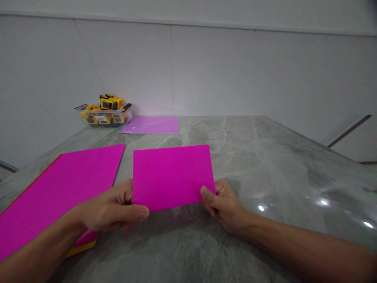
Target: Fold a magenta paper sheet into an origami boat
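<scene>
Holding pink card (pixel 172 177); marbled table (pixel 282 177), white wall (pixel 218 70).

A glossy grey marbled tabletop (pixel 279 177), bearing a clear plastic bin (pixel 100 118)
Just right of the bin lies a lilac sheet (pixel 156 124), flat; nearer the viewer than the bin lies a large magenta stack (pixel 64 184), red and yellow showing at its edges.

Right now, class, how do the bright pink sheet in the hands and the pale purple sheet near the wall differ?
Colour: the pink sheet is vivid, while the purple sheet is pale. Support: the left hand and right hand hold the pink sheet up, while the purple sheet lies on the table. Both are flat with straight edges.
</scene>
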Demonstrator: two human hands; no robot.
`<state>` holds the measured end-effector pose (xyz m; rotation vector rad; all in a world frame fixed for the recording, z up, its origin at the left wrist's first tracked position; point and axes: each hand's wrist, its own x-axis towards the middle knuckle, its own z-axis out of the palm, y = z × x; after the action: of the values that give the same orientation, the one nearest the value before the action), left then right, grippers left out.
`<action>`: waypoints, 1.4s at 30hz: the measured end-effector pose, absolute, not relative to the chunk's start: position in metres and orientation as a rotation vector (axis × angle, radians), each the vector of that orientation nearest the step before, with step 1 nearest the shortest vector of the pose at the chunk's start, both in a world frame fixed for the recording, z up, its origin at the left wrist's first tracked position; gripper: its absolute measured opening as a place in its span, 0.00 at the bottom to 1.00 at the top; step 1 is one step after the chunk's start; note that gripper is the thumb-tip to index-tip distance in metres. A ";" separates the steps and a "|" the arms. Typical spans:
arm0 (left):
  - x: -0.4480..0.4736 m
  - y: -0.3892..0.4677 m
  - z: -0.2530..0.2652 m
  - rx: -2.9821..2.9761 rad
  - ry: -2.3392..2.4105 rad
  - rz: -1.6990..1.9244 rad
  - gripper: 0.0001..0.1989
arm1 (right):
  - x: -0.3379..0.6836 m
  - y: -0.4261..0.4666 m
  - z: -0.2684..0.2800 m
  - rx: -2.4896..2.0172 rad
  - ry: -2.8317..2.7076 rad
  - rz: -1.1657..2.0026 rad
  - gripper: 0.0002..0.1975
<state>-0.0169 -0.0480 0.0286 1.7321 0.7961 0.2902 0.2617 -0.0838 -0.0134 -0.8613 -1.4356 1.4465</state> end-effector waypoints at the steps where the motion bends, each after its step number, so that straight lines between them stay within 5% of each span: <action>1: -0.020 -0.046 0.030 1.743 0.784 0.240 0.22 | 0.262 -0.084 -0.012 -0.855 -1.466 1.454 0.33; 29: -0.035 -0.032 0.024 1.611 0.729 0.262 0.24 | 0.262 -0.086 -0.010 -0.806 -1.794 1.593 0.32; 42: -0.025 -0.033 0.018 1.731 0.807 0.284 0.24 | 0.261 -0.076 -0.017 -1.046 -1.595 1.381 0.35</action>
<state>-0.0249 -0.0326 0.0177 1.7312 0.8072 0.2837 0.2610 -0.0761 -0.0169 -1.0459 -1.5949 1.3813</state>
